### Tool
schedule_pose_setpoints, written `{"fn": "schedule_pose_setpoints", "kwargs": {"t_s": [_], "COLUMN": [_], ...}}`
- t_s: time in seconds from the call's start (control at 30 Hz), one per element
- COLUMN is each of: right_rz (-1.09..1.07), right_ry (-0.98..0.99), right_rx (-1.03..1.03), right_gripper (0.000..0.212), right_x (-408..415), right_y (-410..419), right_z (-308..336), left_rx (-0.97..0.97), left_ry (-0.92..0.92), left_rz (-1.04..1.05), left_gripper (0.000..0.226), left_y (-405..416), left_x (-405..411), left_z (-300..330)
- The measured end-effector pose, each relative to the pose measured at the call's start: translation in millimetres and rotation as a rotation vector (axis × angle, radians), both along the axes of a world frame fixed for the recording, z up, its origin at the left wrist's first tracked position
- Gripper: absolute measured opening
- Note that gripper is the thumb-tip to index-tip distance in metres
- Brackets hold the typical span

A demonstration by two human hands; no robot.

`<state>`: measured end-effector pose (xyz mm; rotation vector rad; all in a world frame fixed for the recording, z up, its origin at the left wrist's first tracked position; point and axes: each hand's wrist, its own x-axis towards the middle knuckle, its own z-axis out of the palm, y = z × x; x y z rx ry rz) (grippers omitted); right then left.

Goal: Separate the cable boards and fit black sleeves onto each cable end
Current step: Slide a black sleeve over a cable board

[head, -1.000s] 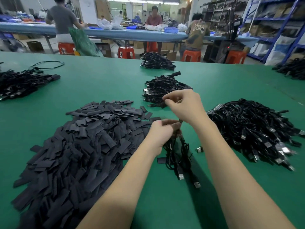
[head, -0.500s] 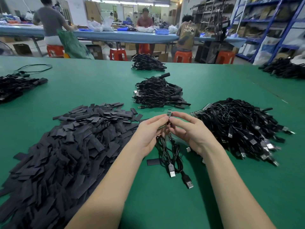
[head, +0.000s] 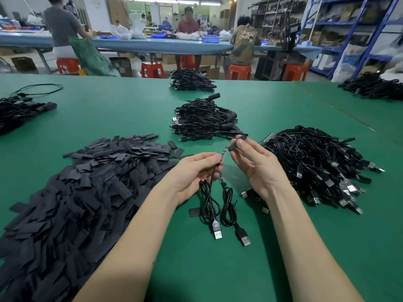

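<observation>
Black sleeve [head: 237, 141] pinched by right hand [head: 257, 166] | left hand [head: 194, 173] pinches cable board [head: 222, 154], cable [head: 209, 203] dangling

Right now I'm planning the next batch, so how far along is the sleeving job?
Done: a finished-looking cable stack lies mid-table. In hand: the left hand pinches a cable's small board, and the right hand holds a black sleeve at the board's tip, not yet slid on. A second cable hangs below, unsleeved. Left: the large cable pile on the right and the heap of loose sleeves.
</observation>
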<state>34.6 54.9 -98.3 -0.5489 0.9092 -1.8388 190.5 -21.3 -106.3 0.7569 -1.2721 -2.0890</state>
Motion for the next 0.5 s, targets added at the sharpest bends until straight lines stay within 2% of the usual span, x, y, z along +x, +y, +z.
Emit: {"fn": "schedule_pose_setpoints", "kwargs": {"t_s": [0.13, 0.33, 0.5], "right_rz": [-0.025, -0.029, 0.02], "right_ry": [-0.01, 0.083, 0.161], "right_rx": [-0.021, -0.023, -0.004], "right_gripper": [0.028, 0.019, 0.022], "right_x": [3.0, 1.8, -1.8], "right_y": [-1.1, -0.9, 0.7], "right_z": [1.3, -0.3, -0.8], "left_rx": [0.002, 0.001, -0.001], "left_ry": [-0.001, -0.004, -0.007], "left_rz": [0.01, -0.005, -0.041], "left_gripper": [0.006, 0.006, 0.005], "left_y": [1.7, 3.0, 1.8], "left_x": [0.7, 2.6, 5.6], "left_z": [1.4, 3.0, 1.7]}}
